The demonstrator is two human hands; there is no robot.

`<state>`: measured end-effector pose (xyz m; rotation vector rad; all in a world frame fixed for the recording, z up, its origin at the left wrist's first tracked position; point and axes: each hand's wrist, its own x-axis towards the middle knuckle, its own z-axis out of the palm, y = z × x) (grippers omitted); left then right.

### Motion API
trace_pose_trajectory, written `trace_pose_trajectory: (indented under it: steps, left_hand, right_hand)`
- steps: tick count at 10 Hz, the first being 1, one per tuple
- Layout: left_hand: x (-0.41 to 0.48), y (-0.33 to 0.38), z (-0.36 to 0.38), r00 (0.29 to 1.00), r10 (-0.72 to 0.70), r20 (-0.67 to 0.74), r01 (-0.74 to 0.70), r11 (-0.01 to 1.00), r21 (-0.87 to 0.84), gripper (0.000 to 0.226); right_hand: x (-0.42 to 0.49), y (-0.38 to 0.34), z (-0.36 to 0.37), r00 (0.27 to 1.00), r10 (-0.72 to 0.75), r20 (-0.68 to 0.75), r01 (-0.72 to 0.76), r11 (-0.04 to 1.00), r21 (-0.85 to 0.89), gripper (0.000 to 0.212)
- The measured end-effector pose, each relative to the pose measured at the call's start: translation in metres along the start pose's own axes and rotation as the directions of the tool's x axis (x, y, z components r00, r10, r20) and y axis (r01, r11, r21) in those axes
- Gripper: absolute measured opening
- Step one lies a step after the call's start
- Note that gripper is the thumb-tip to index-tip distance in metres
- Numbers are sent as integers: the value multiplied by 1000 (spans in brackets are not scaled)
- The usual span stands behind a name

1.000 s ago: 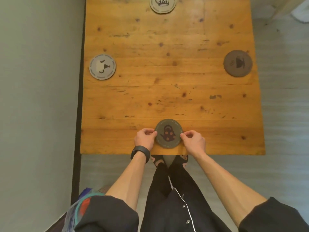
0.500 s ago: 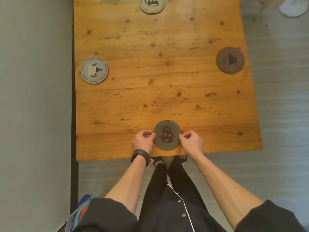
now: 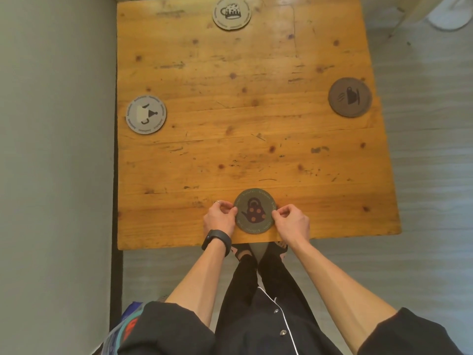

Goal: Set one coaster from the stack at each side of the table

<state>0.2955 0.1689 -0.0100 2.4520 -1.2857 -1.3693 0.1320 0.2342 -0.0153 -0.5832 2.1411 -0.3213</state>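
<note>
A dark green coaster with a teapot print point(image 3: 254, 211) lies flat on the wooden table point(image 3: 256, 111) near its front edge. My left hand point(image 3: 219, 218) pinches its left rim and my right hand point(image 3: 291, 221) pinches its right rim. A grey coaster point(image 3: 146, 114) lies by the left edge. Close to the right edge rests a brown coaster point(image 3: 350, 97). A beige coaster with a mug print point(image 3: 231, 12) sits at the far edge. No stack is in view.
A grey wall point(image 3: 56, 149) runs tight along the table's left side. Grey floor point(image 3: 422, 175) lies to the right and in front. My legs and feet stand just below the table's front edge. A colourful bag point(image 3: 120, 334) sits at the lower left.
Both hands stay on the teapot coaster, which has turned slightly. My view has shifted a little.
</note>
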Motion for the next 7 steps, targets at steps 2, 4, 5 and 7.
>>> trace_pose_trajectory:
  steps: [2,4,5,7]
  left_hand:
    - [-3,-8,9,961,269,-58,-240,924,299,12]
    - [1,-17,15,873,487,-7,-393,713,581,27]
    - [2,-18,7,852,522,33,-432,667,607,28]
    - [19,-1,-15,859,504,91,-474,714,516,32]
  right_hand:
    - [-1,3,2,990,-140,-3,139,984,-115,16]
    - [-1,7,1,893,-447,50,439,842,-313,17]
    - [0,0,-6,891,-435,128,451,822,-349,22]
    - [15,-32,-32,919,-319,234,392,813,-431,33]
